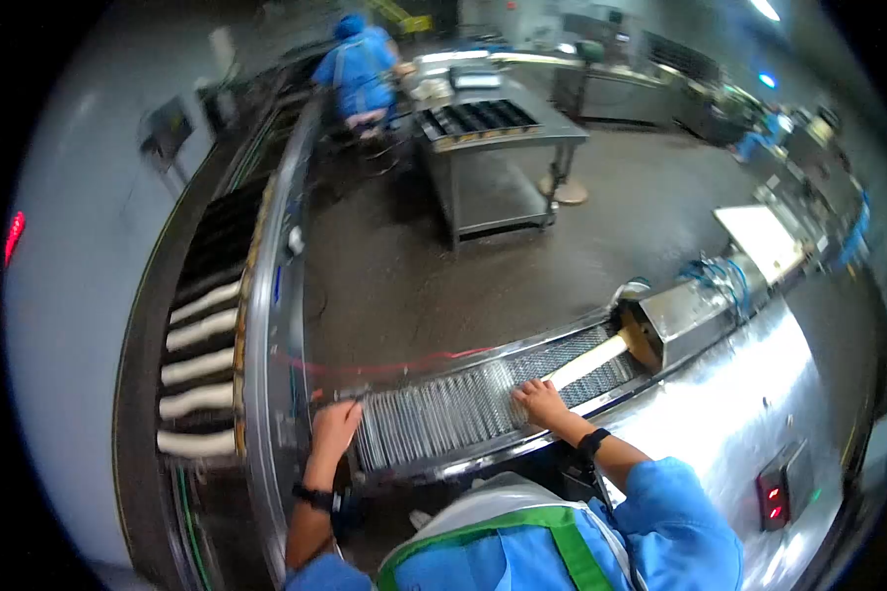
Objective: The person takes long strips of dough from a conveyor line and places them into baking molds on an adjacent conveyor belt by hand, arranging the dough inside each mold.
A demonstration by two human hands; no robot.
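A strip of pale dough (pixel 596 359) comes out of the metal machine housing (pixel 695 320) and lies along the mesh conveyor belt (pixel 443 412). My right hand (pixel 540 402) is at the near end of this strip, its fingers curled at the dough; the exact grip is blurred. At the belt's left end, my left hand (pixel 336 426) is by the frame edge, with fingers bent; whether it holds anything is not clear. Left of it, several white dough strips (pixel 199 370) lie in dark grooved trays (pixel 212 241) on a long line.
A steel rail (pixel 259 364) runs between my left hand and the trays. Beyond stands a steel table (pixel 508 148) with a dark tray (pixel 478 119). A person in blue (pixel 360 74) sits at the back left. A control box with red digits (pixel 784 485) is at the right.
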